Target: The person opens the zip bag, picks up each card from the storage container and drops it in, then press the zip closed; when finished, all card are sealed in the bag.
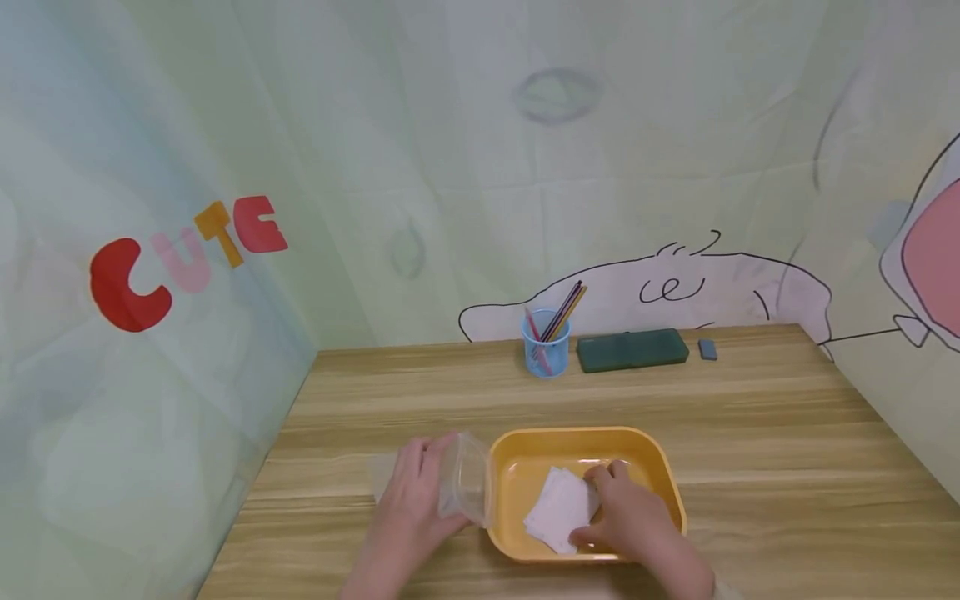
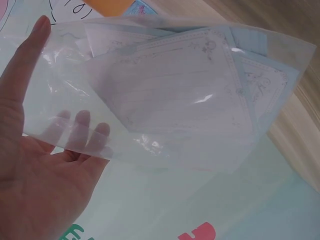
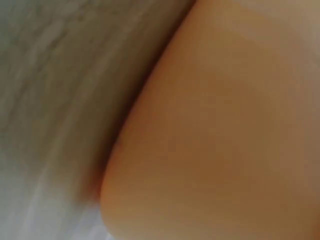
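My left hand (image 1: 411,500) grips a translucent plastic box (image 1: 471,483), tipped on its side with its mouth toward the yellow tray (image 1: 517,479). In the left wrist view, cards (image 2: 175,85) with ornate printed borders show through the plastic, with the thumb on one side and fingers behind. Inside the tray, my right hand (image 1: 626,510) holds a small stack of white cards (image 1: 557,510) at its right edge, thumb near and fingers far. The right wrist view is blurred and mostly filled by an orange surface (image 3: 215,125).
At the back of the wooden table (image 1: 765,433) stands a blue cup (image 1: 547,358) holding several pencils. Right of it lie a dark green case (image 1: 632,350) and a small blue-grey block (image 1: 707,349). Printed curtains enclose the back and sides.
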Available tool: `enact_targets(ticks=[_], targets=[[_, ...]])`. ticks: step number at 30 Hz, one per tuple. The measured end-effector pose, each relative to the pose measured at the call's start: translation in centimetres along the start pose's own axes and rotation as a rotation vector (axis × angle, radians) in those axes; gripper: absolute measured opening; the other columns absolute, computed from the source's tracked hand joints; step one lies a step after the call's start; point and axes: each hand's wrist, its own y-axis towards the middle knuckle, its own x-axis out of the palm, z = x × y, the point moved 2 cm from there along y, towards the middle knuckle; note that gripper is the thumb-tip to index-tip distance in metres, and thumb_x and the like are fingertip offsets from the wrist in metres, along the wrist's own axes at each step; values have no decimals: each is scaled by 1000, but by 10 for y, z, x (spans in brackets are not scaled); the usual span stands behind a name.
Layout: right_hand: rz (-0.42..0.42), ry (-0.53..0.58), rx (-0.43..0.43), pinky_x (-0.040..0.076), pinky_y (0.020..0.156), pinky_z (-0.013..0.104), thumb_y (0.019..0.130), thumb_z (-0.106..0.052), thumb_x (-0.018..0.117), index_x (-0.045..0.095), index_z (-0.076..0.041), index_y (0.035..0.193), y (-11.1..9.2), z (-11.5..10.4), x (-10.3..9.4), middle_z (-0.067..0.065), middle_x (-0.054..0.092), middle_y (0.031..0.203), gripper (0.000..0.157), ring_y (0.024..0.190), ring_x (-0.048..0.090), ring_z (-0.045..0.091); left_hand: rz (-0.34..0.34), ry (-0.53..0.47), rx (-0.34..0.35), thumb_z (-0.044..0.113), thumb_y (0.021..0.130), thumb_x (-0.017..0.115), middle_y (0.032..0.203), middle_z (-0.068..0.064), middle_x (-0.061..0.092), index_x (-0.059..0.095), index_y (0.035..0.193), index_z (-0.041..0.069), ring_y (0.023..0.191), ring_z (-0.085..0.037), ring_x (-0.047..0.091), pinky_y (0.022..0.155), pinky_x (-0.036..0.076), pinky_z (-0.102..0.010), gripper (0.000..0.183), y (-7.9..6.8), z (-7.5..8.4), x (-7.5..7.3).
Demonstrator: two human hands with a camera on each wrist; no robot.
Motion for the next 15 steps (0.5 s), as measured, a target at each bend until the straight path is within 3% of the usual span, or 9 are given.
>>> enact_targets(ticks=[15], targets=[[0, 57, 36, 44, 52, 30, 53, -39, 93, 53, -8, 99, 8, 3, 2, 8, 39, 95, 69, 62, 46, 18, 4, 13, 1, 30, 42, 96, 105, -10, 52, 50, 130, 2, 96, -21, 49, 83, 53, -37, 103, 2, -1, 2]])
